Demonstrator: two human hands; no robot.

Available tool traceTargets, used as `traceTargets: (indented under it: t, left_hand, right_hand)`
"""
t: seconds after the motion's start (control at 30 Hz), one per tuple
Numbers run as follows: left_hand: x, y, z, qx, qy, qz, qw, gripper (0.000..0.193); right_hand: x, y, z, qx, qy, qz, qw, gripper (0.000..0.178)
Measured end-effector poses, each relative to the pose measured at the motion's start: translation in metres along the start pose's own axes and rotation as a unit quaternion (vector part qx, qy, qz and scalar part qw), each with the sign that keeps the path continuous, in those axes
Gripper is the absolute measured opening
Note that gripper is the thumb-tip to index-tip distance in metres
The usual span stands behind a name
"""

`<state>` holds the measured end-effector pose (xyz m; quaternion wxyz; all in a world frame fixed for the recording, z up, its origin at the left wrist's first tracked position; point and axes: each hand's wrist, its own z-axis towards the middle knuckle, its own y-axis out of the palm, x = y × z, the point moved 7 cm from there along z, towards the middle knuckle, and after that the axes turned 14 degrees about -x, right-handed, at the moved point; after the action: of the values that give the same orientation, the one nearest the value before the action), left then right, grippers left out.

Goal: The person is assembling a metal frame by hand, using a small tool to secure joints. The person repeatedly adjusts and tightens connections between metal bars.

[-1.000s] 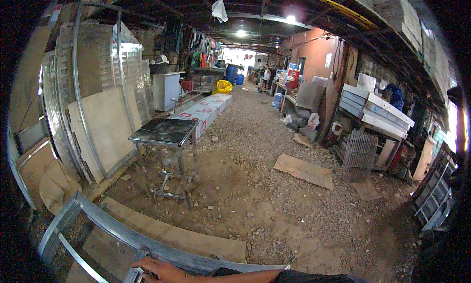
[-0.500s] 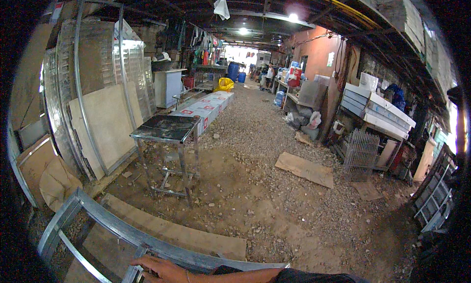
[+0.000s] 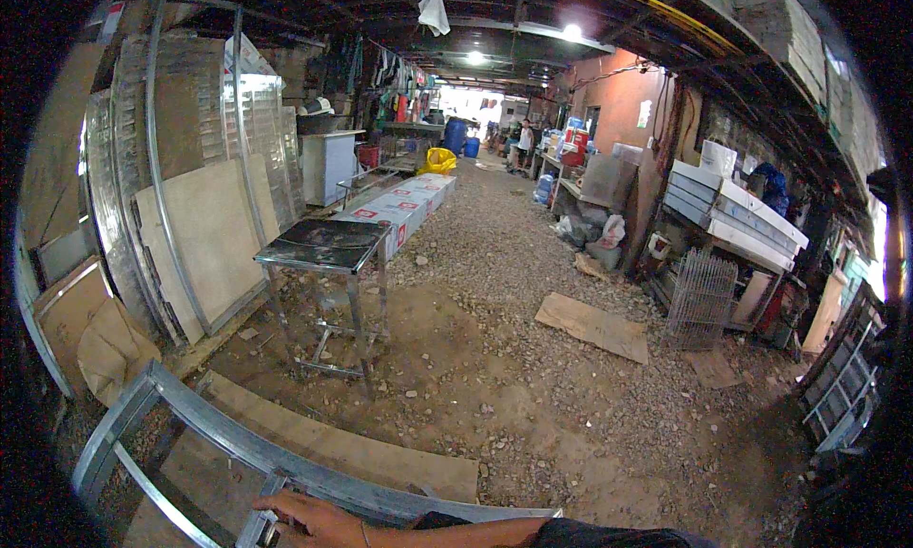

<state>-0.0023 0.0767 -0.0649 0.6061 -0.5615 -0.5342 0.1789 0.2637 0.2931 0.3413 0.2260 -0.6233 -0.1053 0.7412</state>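
Steel frame (image 3: 219, 441) filling lower left; right hand (image 3: 312, 521) half-curling over crosspiece (image 3: 255, 526), can't tell grip; likely steadying, next move needing firm hold.

From the person's head, the wide fisheye view looks forward and down, close above the metal frame (image 3: 214, 426) at its lower edge and along the gravel floor (image 3: 495, 244) towards a distant bright opening (image 3: 466, 99).

The frame (image 3: 223, 441) bars the way ahead of the hand (image 3: 316, 521); beyond, a gap runs between stand (image 3: 323, 249) and cardboard sheet (image 3: 592, 327).
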Motion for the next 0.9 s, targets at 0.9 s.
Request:
traceTargets:
  t: [0.9]
  left_hand:
    - [0.008, -0.012, -0.010, 0.000, 0.003, -0.031, 1.000, 0.108]
  right_hand:
    - [0.006, 0.004, 0.002, -0.002, 0.007, -0.023, 1.000, 0.048]
